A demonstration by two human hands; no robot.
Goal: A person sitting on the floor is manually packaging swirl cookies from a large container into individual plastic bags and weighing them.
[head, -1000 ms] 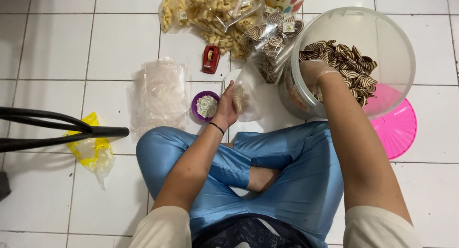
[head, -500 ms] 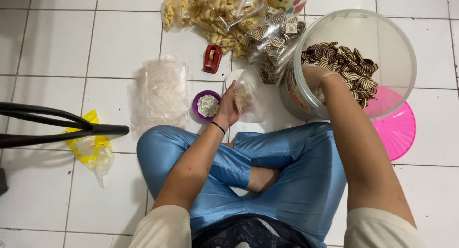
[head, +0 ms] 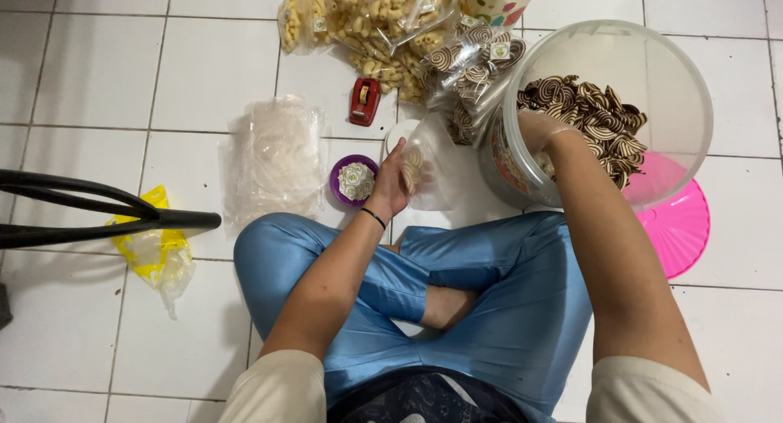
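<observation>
Clear plastic tub (head: 685, 72) is my landmark, seen from the head view. My right hand (head: 542, 133), gloved, reaches inside among the striped chips (head: 591, 117); I cannot tell its grip. Just left of the tub, my left hand (head: 391, 182) pinches a small clear bag (head: 428, 166) open-mouthed towards it for filling.
</observation>
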